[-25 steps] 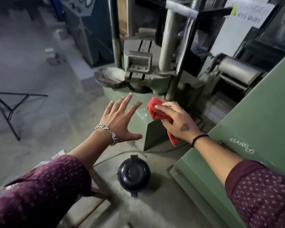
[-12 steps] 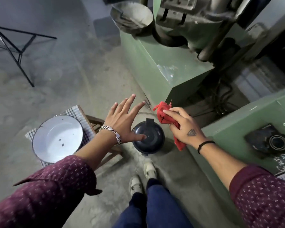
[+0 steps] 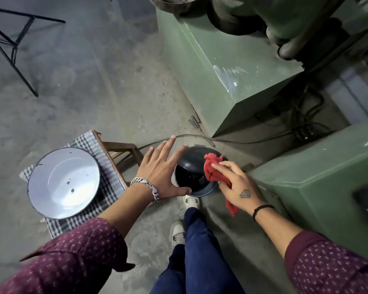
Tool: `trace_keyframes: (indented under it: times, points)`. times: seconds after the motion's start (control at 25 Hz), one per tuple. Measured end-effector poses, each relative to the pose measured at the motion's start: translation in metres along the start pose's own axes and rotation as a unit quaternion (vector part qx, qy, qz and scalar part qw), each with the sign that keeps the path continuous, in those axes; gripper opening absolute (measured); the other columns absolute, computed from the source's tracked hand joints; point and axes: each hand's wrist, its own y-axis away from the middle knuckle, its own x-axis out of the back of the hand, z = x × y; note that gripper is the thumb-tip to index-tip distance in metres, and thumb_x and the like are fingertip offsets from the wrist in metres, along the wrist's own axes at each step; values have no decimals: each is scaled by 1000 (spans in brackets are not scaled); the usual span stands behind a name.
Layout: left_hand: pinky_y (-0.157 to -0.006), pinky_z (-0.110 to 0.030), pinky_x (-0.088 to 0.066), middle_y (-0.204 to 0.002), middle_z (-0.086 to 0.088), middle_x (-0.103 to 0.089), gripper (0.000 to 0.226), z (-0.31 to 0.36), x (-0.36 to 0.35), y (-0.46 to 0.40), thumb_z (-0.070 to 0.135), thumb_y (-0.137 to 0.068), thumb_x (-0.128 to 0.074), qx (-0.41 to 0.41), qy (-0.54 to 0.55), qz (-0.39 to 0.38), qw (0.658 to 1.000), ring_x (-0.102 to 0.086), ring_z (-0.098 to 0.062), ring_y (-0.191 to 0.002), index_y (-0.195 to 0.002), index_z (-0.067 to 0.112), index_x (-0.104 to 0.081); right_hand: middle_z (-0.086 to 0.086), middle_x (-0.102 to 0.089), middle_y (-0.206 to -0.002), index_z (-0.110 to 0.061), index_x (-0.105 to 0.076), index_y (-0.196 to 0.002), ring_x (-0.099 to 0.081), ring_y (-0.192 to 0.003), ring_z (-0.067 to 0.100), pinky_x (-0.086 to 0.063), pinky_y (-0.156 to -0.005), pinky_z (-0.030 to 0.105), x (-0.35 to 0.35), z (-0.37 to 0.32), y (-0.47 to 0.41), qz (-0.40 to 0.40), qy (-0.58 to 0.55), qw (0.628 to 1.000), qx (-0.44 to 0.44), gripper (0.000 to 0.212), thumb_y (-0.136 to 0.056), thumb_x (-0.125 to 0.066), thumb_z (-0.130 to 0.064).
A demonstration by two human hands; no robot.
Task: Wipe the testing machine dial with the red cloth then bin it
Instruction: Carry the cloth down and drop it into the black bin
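My right hand (image 3: 239, 185) grips the crumpled red cloth (image 3: 214, 171) and holds it over the right rim of a small dark bin (image 3: 191, 179) on the floor. The bin's lid stands tipped up at the back and its dark inside shows. My left hand (image 3: 160, 168) is spread flat with fingers apart, thumb on the bin's left rim, holding nothing. My foot in a white shoe (image 3: 191, 201) rests at the bin's near edge. The machine's dial is out of view.
The green testing machine base (image 3: 232, 66) rises behind the bin, and a green cabinet (image 3: 319, 179) stands at the right. A white enamel basin (image 3: 63, 182) sits on a checked cloth over a wooden stool (image 3: 117, 147). Cables (image 3: 263, 141) run along the floor. Black stand legs (image 3: 11, 47) are far left.
My view has tilted down further toward the floor. Both hands have come down onto the bin, the lid has tipped up, and the red cloth now hangs over the opening.
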Motion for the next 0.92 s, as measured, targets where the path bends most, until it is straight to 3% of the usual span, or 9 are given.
trace_keyframes:
  times: [0.12,0.48,0.72,0.8,0.84,0.92]
  points:
    - [-135,-58,-14,-185,-2,9,140,-9,-19,-27,96,-56,-64,1,5,-7,1000,-6,-32,-169,-169,50,4,6,-63,-154,-20,-75,-149,-68,-135,32,-51,-118,40,-26,19,-3,-15,-17,1000,-8,65,-89,-74,6]
    - [-135,-60,-14,-184,-3,11,143,-38,-58,-43,99,-51,-58,4,11,-33,999,-5,-33,-169,-169,50,6,-1,-61,-158,-33,-73,-151,-65,-136,36,-57,-111,57,-91,36,-3,-87,3,996,-34,63,-90,-65,-20]
    - [-135,-60,-14,-184,-2,11,144,-49,-78,-26,103,-49,-53,11,18,-28,999,-5,-32,-169,-170,49,4,1,-57,-163,-36,-70,-154,-60,-132,41,-57,-107,62,-112,34,-21,-112,64,991,22,62,-94,-73,-17]
    - [-135,-60,-14,-184,-1,10,144,-51,-84,-20,103,-49,-55,9,18,-26,999,-5,-32,-169,-169,50,4,-4,-36,-181,-46,-53,-166,-46,-150,43,-50,-116,70,-112,28,-32,-129,112,985,12,75,-94,-74,-32]
    - [-134,-61,-14,-184,-1,11,144,-52,-87,-18,103,-49,-56,7,17,-29,999,-5,-32,-169,-169,50,5,-10,-13,-189,-55,-33,-172,-29,-164,44,-38,-123,76,-112,28,-34,-155,145,977,-1,91,-91,-74,-48]
    - [-134,-61,-14,-184,-1,12,145,-52,-92,-12,103,-50,-57,5,7,-31,999,-4,-32,-169,-169,50,7,-21,26,-185,-64,6,-172,4,-174,45,-12,-125,86,-115,26,-29,-180,194,964,-18,122,-78,-71,-77]
